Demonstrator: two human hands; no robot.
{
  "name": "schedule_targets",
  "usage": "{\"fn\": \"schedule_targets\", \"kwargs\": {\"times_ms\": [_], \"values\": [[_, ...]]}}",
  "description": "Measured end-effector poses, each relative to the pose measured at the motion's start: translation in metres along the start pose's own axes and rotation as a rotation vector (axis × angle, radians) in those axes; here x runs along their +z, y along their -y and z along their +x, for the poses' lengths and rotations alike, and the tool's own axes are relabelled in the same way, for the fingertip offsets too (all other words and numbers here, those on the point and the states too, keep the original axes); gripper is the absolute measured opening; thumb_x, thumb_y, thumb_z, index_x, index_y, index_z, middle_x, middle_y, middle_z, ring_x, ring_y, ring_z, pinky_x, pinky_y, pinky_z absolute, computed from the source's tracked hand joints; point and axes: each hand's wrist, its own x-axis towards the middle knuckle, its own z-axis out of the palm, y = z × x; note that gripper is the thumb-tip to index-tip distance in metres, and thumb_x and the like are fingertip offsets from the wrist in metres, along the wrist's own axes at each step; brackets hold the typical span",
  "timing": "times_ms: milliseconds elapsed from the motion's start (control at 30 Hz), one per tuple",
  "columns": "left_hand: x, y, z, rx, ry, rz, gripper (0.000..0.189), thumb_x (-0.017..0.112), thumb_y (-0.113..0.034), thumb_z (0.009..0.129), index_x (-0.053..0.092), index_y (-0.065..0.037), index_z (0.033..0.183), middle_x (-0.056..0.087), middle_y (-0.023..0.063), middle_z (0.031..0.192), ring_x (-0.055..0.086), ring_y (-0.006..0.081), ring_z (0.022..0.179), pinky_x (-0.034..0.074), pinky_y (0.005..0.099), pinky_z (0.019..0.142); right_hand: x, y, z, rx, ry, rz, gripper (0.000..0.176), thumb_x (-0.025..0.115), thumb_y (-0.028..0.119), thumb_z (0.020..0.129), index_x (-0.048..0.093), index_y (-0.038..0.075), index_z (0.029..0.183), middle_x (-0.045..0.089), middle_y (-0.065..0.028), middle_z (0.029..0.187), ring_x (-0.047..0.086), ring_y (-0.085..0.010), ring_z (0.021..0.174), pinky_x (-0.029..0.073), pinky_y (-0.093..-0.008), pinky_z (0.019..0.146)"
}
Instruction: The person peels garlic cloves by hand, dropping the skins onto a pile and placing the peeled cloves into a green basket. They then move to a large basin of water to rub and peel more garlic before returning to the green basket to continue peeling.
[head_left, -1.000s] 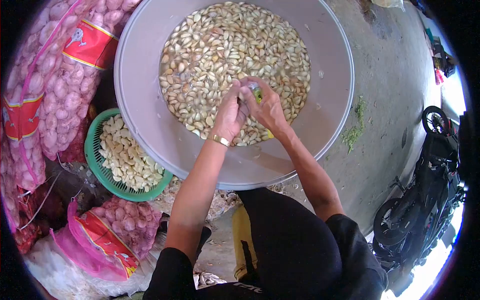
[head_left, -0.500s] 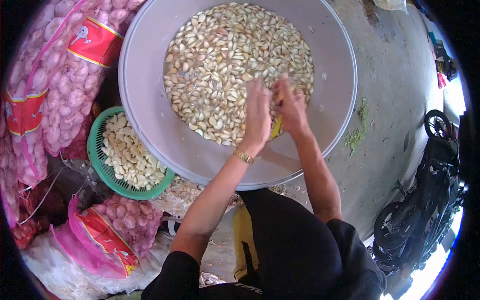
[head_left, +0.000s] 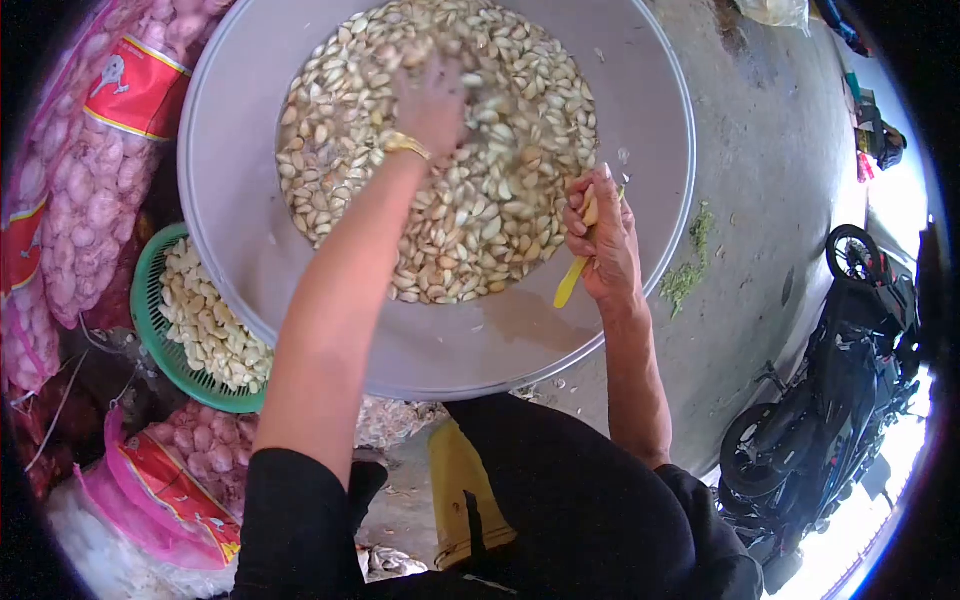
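A large grey tub (head_left: 640, 130) holds many garlic cloves (head_left: 330, 200) in water. My left hand (head_left: 432, 105), with a gold band at the wrist, reaches among the cloves at the upper middle; its fingers are blurred and partly lost against the cloves. Near the tub's right inner side, my right hand (head_left: 607, 235) is closed round a knife with a yellow handle (head_left: 570, 283). A pale clove (head_left: 591, 212) shows between its thumb and fingers.
Peeled cloves (head_left: 205, 320) fill a green basket (head_left: 150, 300) left of the tub. Pink net bags of garlic (head_left: 85, 215) line the left side. A black motorbike (head_left: 830, 390) stands at the right. Green scraps (head_left: 684, 280) lie on the floor.
The hands were close together over the tub's lower right. My left hand has moved up and left into the cloves. My right hand is slightly lower and to the right. The view has shifted.
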Motion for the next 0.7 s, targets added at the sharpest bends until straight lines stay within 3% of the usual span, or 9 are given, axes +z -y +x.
{"fn": "schedule_targets", "kwargs": {"times_ms": [67,167,267,333,433,467,567,667,700], "values": [[-0.003,0.032,-0.009,-0.149,0.136,-0.140,0.065,0.063,-0.053,0.080,0.054,-0.014,0.132,0.034,0.0084,0.150,0.024,0.0278,0.141,0.024,0.0648,0.104,0.004,0.000,-0.001,0.033,0.000,-0.011,0.034,0.058,0.043,0.095,0.054,0.009,0.092,0.049,0.0001,0.081,0.043,-0.0035,0.059,0.027,-0.0148,0.040],[0.011,0.054,-0.045,-0.358,0.203,-0.514,0.080,0.059,-0.066,0.078,0.049,-0.013,0.136,0.026,0.0131,0.154,0.013,0.0393,0.143,0.020,0.0679,0.105,0.010,-0.005,-0.005,0.014,0.045,0.009,0.036,0.058,0.044,0.094,0.054,0.008,0.091,0.049,0.0000,0.081,0.043,-0.0034,0.059,0.027,-0.0150,0.040],[0.019,0.017,-0.106,-0.278,0.070,-0.528,0.092,0.058,-0.074,0.072,0.046,-0.014,0.140,0.019,0.0159,0.156,0.001,0.0496,0.142,0.016,0.0716,0.105,0.020,-0.010,-0.011,0.076,0.066,0.033,0.037,0.058,0.045,0.094,0.054,0.008,0.091,0.049,0.0000,0.081,0.042,-0.0034,0.059,0.026,-0.0151,0.040],[0.021,-0.006,-0.135,-0.086,0.135,-0.482,0.097,0.064,-0.072,0.068,0.040,-0.017,0.144,0.016,0.0171,0.157,-0.005,0.0522,0.141,0.010,0.0735,0.105,0.028,-0.014,-0.013,0.080,0.078,0.029,0.037,0.058,0.045,0.094,0.054,0.008,0.091,0.049,0.0000,0.081,0.043,-0.0034,0.058,0.027,-0.0151,0.040],[0.001,-0.040,-0.159,0.020,0.377,-0.440,0.104,0.064,-0.070,0.069,0.025,-0.020,0.151,0.009,0.0129,0.159,-0.007,0.0452,0.144,0.005,0.0723,0.107,0.036,-0.016,-0.018,0.081,0.070,0.013,0.036,0.057,0.044,0.095,0.054,0.008,0.091,0.049,0.0000,0.080,0.043,-0.0033,0.058,0.027,-0.0149,0.039],[0.006,-0.043,-0.162,0.017,0.379,-0.444,0.104,0.064,-0.070,0.069,0.025,-0.020,0.151,0.009,0.0129,0.159,-0.007,0.0452,0.144,0.005,0.0723,0.107,0.038,-0.016,-0.021,0.082,0.052,0.007,0.036,0.057,0.044,0.095,0.055,0.008,0.091,0.050,0.0001,0.080,0.043,-0.0032,0.057,0.027,-0.0148,0.039],[0.025,-0.028,-0.160,0.418,0.183,-0.461,0.098,0.064,-0.068,0.067,0.029,-0.027,0.149,0.010,0.0017,0.160,0.001,0.0316,0.147,0.006,0.0678,0.111,0.034,-0.016,-0.021,0.046,0.082,-0.032,0.034,0.057,0.042,0.095,0.054,0.009,0.090,0.050,0.0004,0.080,0.043,-0.0030,0.057,0.027,-0.0143,0.039],[0.029,0.005,-0.135,0.359,0.218,-0.303,0.097,0.063,-0.069,0.068,0.028,-0.031,0.149,0.011,0.0003,0.160,0.003,0.0298,0.147,0.005,0.0655,0.112,0.035,-0.015,-0.019,0.039,0.052,-0.034,0.033,0.056,0.042,0.096,0.054,0.010,0.089,0.049,0.0009,0.080,0.043,-0.0027,0.058,0.028,-0.0138,0.040],[0.027,0.007,-0.129,0.223,0.221,-0.247,0.094,0.060,-0.069,0.072,0.028,-0.027,0.149,0.010,0.0056,0.160,0.005,0.0326,0.147,0.006,0.0656,0.112,0.036,-0.015,-0.019,0.026,0.062,-0.028,0.032,0.055,0.041,0.097,0.054,0.010,0.089,0.048,0.0012,0.080,0.042,-0.0025,0.058,0.027,-0.0138,0.040]]}}
